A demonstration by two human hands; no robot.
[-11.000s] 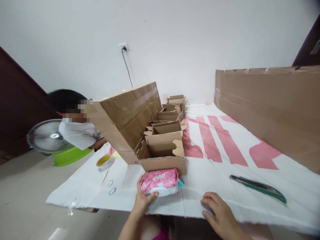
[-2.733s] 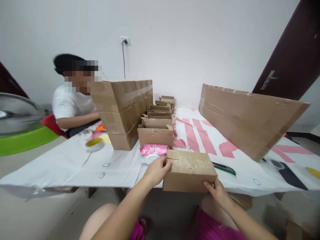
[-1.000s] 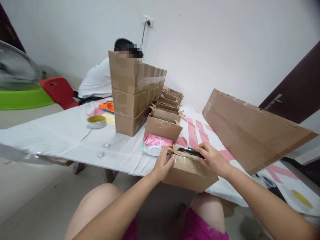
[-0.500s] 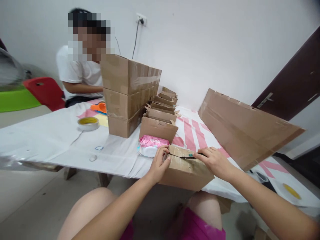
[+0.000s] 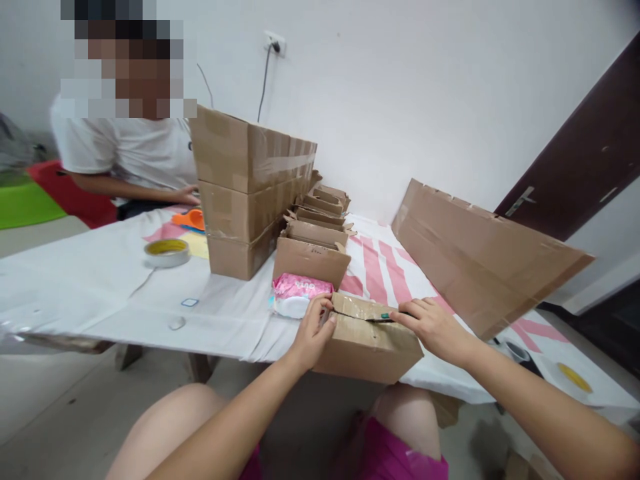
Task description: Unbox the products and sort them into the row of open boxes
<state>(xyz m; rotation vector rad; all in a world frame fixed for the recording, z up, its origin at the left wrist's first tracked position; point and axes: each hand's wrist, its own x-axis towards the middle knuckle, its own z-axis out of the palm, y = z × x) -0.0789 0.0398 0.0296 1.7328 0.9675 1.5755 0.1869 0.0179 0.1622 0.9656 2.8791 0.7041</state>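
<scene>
White desk (image 5: pixel 100 293), stacked boxes (image 5: pixel 250 193); left hand (image 5: pixel 311 335) fingers (image 5: pixel 323 311) clamp box (image 5: pixel 367 343) end, steadying it; right hand (image 5: pixel 434 328) fingers grasp cutter (image 5: pixel 384 317) along taped seam

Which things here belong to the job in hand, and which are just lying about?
In hand: box, steadied by left hand; cutter in right hand, on the box's taped top.

Lying about: wipes pack, tape roll, stacked boxes, open boxes, cardboard sheet.
</scene>
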